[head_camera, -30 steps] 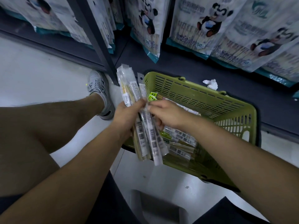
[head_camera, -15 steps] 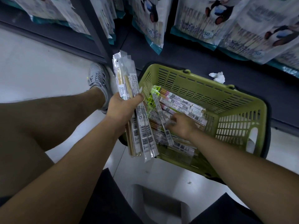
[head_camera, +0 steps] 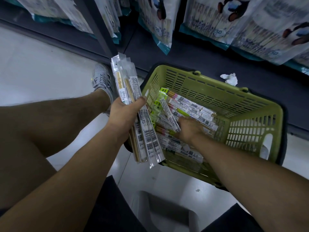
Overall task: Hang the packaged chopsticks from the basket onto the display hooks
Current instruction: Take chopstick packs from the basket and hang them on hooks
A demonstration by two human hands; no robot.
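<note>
While left hand (head_camera: 124,113) grips bunch of packs (head_camera: 132,91) just by basket (head_camera: 217,81), right hand (head_camera: 189,129) digs in loose packs (head_camera: 190,106) inside; fingers hidden, grip unclear. Packs look light, thin, slippery, bendy; best pinch near top hole. Basket walls close on sides, open room above, shelf (head_camera: 200,52) just behind

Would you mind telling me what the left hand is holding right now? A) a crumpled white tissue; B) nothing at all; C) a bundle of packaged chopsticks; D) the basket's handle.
C: the left hand grips a bundle of packaged chopsticks beside the green basket, while the right hand pinches a single pack inside it.
</note>
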